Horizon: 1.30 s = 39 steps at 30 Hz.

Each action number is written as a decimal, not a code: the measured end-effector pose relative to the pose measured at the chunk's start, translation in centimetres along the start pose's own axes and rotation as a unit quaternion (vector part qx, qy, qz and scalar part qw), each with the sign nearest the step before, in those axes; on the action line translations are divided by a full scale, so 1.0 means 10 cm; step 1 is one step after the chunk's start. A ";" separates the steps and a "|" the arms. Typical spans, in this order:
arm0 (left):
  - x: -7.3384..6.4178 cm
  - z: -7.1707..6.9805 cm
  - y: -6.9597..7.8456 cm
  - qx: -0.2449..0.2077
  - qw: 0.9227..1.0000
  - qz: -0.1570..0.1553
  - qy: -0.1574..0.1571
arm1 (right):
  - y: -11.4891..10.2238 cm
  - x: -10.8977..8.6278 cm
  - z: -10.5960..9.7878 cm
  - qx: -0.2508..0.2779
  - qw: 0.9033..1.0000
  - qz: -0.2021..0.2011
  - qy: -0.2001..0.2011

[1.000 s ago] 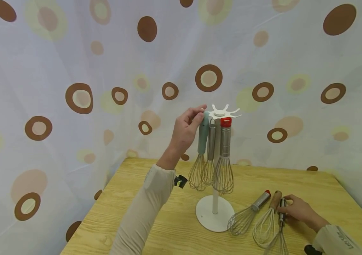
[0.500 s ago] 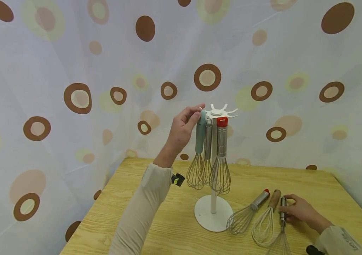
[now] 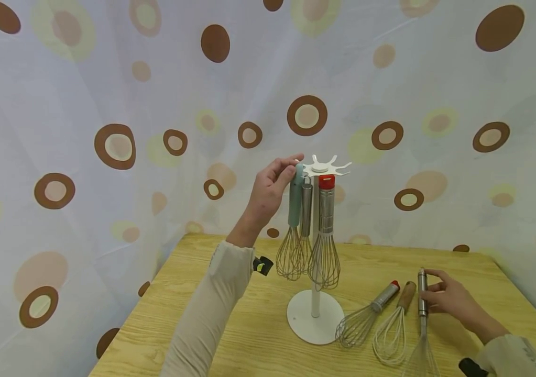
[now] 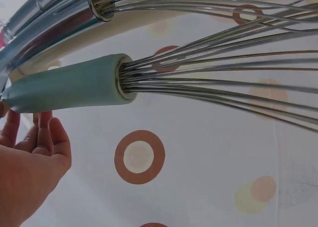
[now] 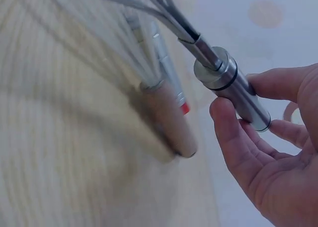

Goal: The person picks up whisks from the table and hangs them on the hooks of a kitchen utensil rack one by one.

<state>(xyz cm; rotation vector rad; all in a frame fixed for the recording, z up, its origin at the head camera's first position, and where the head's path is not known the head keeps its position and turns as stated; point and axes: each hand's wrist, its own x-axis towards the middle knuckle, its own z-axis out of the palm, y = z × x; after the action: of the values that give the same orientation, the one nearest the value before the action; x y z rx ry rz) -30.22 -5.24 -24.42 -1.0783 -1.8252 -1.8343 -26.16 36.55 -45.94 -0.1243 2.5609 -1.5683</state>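
Observation:
My left hand (image 3: 266, 192) pinches the top of a whisk with a pale green handle (image 3: 294, 207), which hangs at the left side of a white rotary stand (image 3: 319, 168). In the left wrist view the green handle (image 4: 74, 84) lies across the fingers, its wires pointing away. Beside it on the stand hang a slim steel whisk (image 3: 306, 209) and a steel whisk with a red cap (image 3: 326, 209). On the right, my right hand (image 3: 456, 301) grips a plain steel whisk (image 3: 423, 296) by its handle, thumb and fingers round it. The right wrist view shows that steel handle (image 5: 243, 98) tilted above the table.
A wooden-handled whisk (image 3: 406, 297) and a red-tipped steel whisk (image 3: 383, 297) lie on the wooden table (image 3: 249, 324), between the stand's round white base (image 3: 303, 327) and my right hand. A spotted curtain (image 3: 178, 78) closes off the back and left side.
My right hand has raised the handle of the steel whisk off the table, bringing it more upright. The left hand stays at the green whisk, while the hanging whisks have shifted slightly left.

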 end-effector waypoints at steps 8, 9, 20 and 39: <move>-0.02 0.03 0.02 0.020 0.999 -0.007 0.034 | -0.37 -0.02 0.02 -0.017 0.995 -0.092 0.031; -0.02 0.03 0.02 0.029 0.999 -0.006 0.039 | -0.41 -0.03 0.02 -0.019 0.994 -0.105 0.032; -0.04 0.05 0.04 0.093 0.992 0.045 0.071 | -0.87 -0.03 0.14 -0.043 0.972 -0.223 0.058; -0.14 0.12 0.18 0.091 0.987 0.079 0.107 | -1.50 0.01 0.30 -0.072 0.945 -0.302 0.100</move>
<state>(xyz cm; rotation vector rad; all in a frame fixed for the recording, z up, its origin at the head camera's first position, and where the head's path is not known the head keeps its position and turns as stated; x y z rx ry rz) -27.66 -4.71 -24.27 -0.8944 -1.6932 -1.5919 -25.73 27.03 -33.91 -0.8844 2.9778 -1.6256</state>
